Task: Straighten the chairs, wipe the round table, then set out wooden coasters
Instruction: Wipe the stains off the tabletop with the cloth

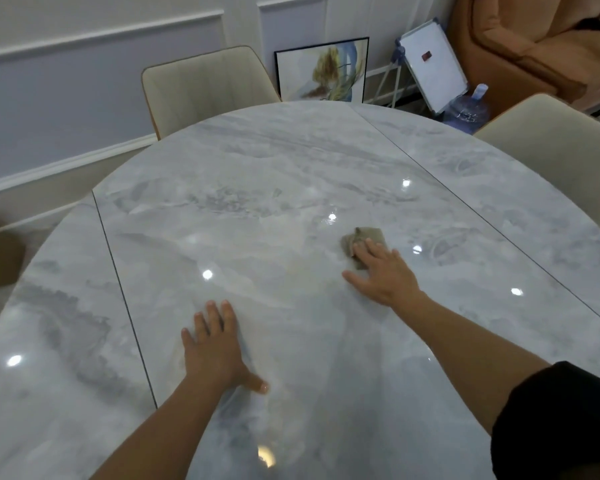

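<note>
Glossy grey marble fills the view: the round worktop (257,188) is crossed by two seam lines and mirrors the ceiling lights. Two cream chairs stand at its far rim, one chair (205,88) ahead of the left hand and a second chair (561,147) out past the right hand.

The left hand (215,348) lies flat on bare stone close to the person, fingers straight and spread, holding nothing. The right hand (385,275) is farther out, and its straight fingers press a small bunched brown cloth (361,239) that sits under and just beyond the fingertips. No wooden coasters are in view.

Wiping looks to be under way, and the likeliest slip is the cloth. Only the fingertips pin it, and it is wadded rather than spread, so a fast sweep could slide the hand off it or leave streaks. The bracing palm may smear the polished stone. A seam could also snag the wad.
</note>
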